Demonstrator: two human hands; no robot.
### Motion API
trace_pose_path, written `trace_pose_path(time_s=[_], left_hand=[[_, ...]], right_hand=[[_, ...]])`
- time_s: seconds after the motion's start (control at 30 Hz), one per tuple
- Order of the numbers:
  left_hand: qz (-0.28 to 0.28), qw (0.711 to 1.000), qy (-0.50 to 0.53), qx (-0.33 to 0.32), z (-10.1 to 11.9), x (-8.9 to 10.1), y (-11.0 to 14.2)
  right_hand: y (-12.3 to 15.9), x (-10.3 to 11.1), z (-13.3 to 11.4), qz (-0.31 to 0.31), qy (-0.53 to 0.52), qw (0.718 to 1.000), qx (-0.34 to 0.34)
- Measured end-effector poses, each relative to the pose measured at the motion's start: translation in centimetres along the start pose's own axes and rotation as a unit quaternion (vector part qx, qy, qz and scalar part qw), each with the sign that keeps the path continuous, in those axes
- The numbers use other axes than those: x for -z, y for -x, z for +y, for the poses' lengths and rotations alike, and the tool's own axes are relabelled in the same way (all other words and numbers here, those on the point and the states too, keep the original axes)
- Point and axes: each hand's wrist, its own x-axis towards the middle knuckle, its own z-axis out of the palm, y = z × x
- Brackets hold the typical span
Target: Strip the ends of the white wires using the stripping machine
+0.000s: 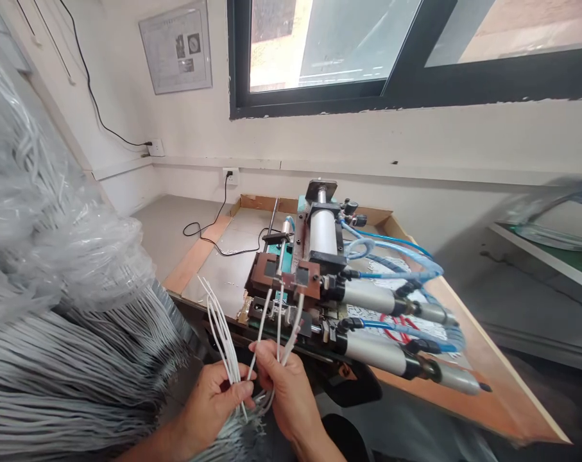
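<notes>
Wires [226, 343] rise in my left hand [218, 396], its thumb pinched over them, tips leaning left; strands [298, 314] gripped in my right hand [283, 382] run lengthwise forward, pointing at the machine [310, 277] on the worktop [252, 221], below a window [348, 48].

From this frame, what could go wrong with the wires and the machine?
The left hand holds a bunch of white wires with free ends fanned apart; some might slip or tangle. The right hand is near the machine, so it might get pinched if parts moved. The slack black cable on the table might snag.
</notes>
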Motion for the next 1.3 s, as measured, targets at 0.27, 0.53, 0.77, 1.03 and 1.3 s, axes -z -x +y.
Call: trace_pose_path(time_s=[0.27, 0.53, 0.77, 1.03, 1.3], left_hand=[[0.04, 0.999, -0.024, -0.022, 0.3, 0.2, -0.2], [-0.038, 0.993, -0.092, -0.065, 0.0, 0.2, -0.1], [-0.154, 0.973, -0.162, -0.052, 0.6, -0.1, 0.4], [-0.139, 0.988, -0.054, -0.04, -0.7, 0.0, 0.6], [-0.107, 0.992, -0.051, -0.035, -0.4, 0.3, 0.8]], right_hand=[[-0.7, 0.2, 0.0, 0.144, -0.059, 0.988, 0.011], [-1.4, 0.0, -0.2, 0.137, -0.091, 0.986, -0.021], [-0.7, 0.0, -0.1, -0.018, -0.037, 0.999, -0.029], [0.6, 0.1, -0.1, 0.041, -0.046, 0.997, 0.036], [1.6, 0.3, 0.6, 0.06, -0.034, 0.998, -0.008]])
